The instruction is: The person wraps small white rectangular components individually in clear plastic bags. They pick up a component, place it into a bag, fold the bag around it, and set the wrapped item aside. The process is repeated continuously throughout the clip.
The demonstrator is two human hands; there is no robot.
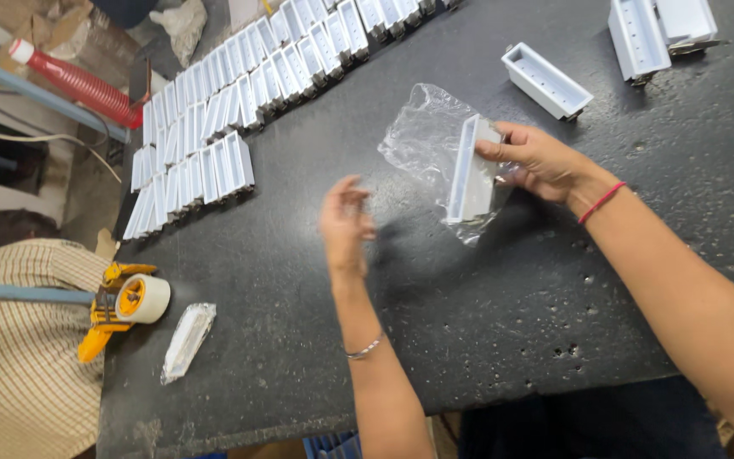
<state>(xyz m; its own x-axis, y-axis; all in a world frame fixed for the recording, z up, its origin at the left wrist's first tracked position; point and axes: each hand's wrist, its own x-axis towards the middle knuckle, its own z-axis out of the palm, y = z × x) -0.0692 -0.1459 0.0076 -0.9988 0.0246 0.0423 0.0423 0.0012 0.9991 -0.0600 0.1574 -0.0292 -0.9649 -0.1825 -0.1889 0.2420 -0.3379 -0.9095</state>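
White plastic housing (471,174) in clear bag (422,136), gripped by right hand (537,161) fingers; left hand (346,223) empty, fingers loosely spread.

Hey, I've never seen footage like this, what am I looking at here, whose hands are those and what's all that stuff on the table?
This is one picture from a camera worn on a person's head, looking down at their own two bare hands over a dark table. The right hand holds a long white plastic part partly inside a clear plastic bag. The left hand is open, holding nothing, just left of the bag. Rows of similar white parts lie across the far left. A yellow tape dispenser and one bagged part sit near the left edge, where another person in a checked shirt is seated.
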